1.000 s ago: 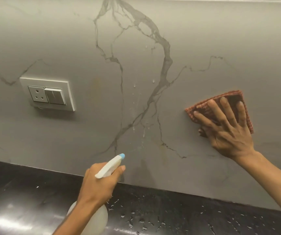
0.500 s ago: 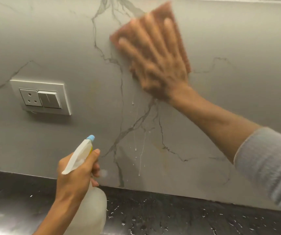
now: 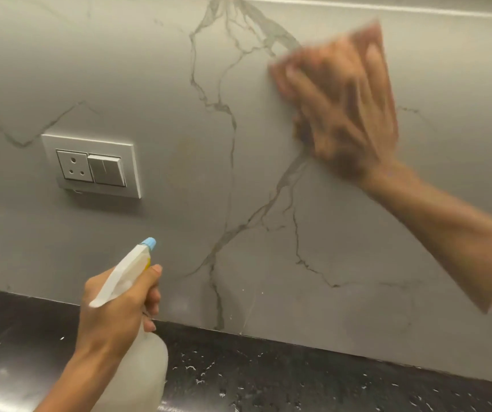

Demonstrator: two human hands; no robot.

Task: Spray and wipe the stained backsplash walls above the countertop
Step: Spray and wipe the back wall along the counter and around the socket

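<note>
The grey marble backsplash (image 3: 179,84) with dark veins fills the view. My right hand (image 3: 346,114), blurred by motion, lies flat on an orange-red cloth (image 3: 372,37) pressed against the upper right of the wall. My left hand (image 3: 120,310) grips a translucent white spray bottle (image 3: 143,373) by its neck, low at centre-left, a finger along the trigger head. The bottle's blue nozzle (image 3: 149,242) points up at the wall. A faint yellowish stain (image 3: 187,147) shows right of the socket. A few droplets cling near the wall's bottom edge (image 3: 239,319).
A white socket-and-switch plate (image 3: 90,166) is set in the wall at left. The black speckled countertop (image 3: 268,379) runs along the bottom, dotted with water drops. A pale ledge (image 3: 387,8) caps the backsplash.
My right hand swept the cloth from mid-right up to the top centre, then right and slightly down. The drips on the central vein are wiped away. My left hand keeps the bottle low.
</note>
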